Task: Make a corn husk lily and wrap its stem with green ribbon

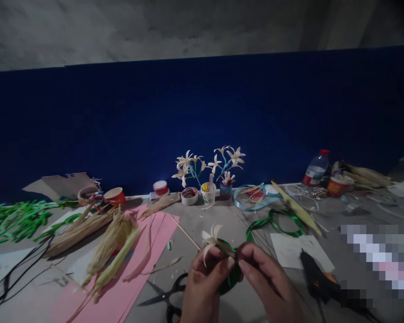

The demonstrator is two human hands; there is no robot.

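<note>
Low in the middle of the head view, my left hand (204,285) pinches a pale flower (212,234) with narrow curled petals just under its head. Close beside it, my right hand (269,278) has its thumb and fingers pressed together on shiny green ribbon (254,226) at the flower's stem. The ribbon trails back into a loop on the table, and more of it hangs below the fingers. The stem is mostly hidden by my hands. Black scissors (164,297) lie spread beside my left hand. To the right of my right hand is a black glue gun (314,273).
Dried corn husks (111,246) lie on pink paper (161,229) at left, near green fuzzy stems (16,220). Pale flowers (186,166) stand in cups at the back. White paper (303,251), a bottle (316,169) and a red cup (338,185) are on the right.
</note>
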